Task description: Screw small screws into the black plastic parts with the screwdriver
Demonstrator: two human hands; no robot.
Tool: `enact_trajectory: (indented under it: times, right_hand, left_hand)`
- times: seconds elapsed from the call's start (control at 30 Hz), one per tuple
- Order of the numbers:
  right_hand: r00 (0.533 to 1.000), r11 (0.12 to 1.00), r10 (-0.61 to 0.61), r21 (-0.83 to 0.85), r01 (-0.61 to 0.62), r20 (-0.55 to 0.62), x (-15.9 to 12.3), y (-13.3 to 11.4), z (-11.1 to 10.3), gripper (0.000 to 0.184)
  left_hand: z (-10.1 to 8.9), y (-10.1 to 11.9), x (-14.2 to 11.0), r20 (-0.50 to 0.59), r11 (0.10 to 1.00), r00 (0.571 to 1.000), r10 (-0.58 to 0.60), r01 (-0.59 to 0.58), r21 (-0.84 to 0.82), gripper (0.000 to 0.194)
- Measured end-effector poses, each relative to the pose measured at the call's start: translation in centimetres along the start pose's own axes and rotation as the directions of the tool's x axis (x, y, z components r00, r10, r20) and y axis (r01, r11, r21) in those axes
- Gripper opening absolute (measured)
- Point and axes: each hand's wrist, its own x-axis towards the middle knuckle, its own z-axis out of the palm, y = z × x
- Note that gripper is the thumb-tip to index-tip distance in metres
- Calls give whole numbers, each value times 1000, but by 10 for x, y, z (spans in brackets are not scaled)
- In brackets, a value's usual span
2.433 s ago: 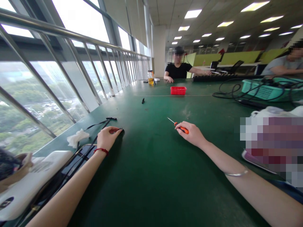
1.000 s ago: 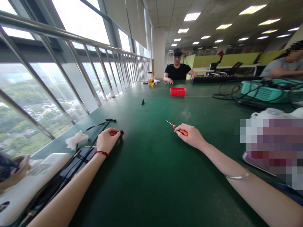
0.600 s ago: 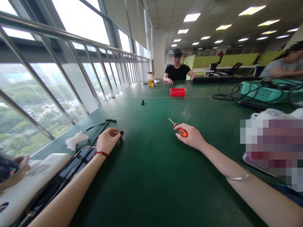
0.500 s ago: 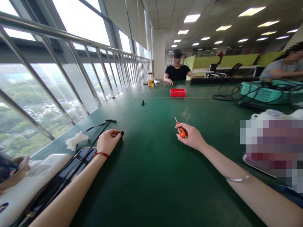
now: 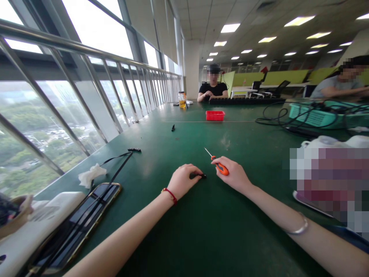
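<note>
Near the middle of the green table (image 5: 161, 200), my left hand (image 5: 184, 179) is closed on a small black part (image 5: 203, 176), which pokes out past the fingertips; its kind is too small to make out. To its right, my right hand (image 5: 233, 173) wraps round the orange and black handle of a screwdriver (image 5: 221, 168). The screwdriver's thin metal shaft points up and to the left, its tip free. The two hands are close together but apart.
A red plastic tray (image 5: 215, 116) and a small black piece (image 5: 173, 127) lie farther off. On the left are a phone (image 5: 86, 215), a black strap (image 5: 122, 167) and crumpled tissue (image 5: 91, 175). A teal basket (image 5: 305, 115) with cables stands right; a person (image 5: 213, 90) sits opposite.
My left hand has moved right with the small black part, from beside the phone to near my right hand. The screwdriver has tilted further left. The person opposite has brought their hands together.
</note>
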Motion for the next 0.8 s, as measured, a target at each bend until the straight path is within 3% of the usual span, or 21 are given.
enact_trajectory:
  times: [0.2, 0.33, 0.5, 0.67, 0.8]
  right_hand:
    - [988, 994, 107, 4, -108, 109, -14, -7, -4, 18]
    - [985, 993, 98, -81, -87, 144, -12, -15, -3, 19]
    - [984, 988, 84, -142, -61, 160, -8, -18, -1, 18]
    - [982, 989, 95, -130, -74, 163, -9, -17, -1, 18]
    - [985, 984, 93, -165, -69, 147, -9, -16, 1, 19]
  left_hand:
    - [22, 16, 10, -45, 997, 998, -40, 37, -66, 21]
    - [20, 13, 6, -67, 999, 998, -11, 14, 50, 8]
    - [19, 9, 4, -46, 978, 987, 154, -146, 147, 12]
    - [20, 8, 5, -85, 992, 994, 70, -60, 109, 6]
    - [21, 8, 5, -80, 994, 993, 91, -86, 64, 14]
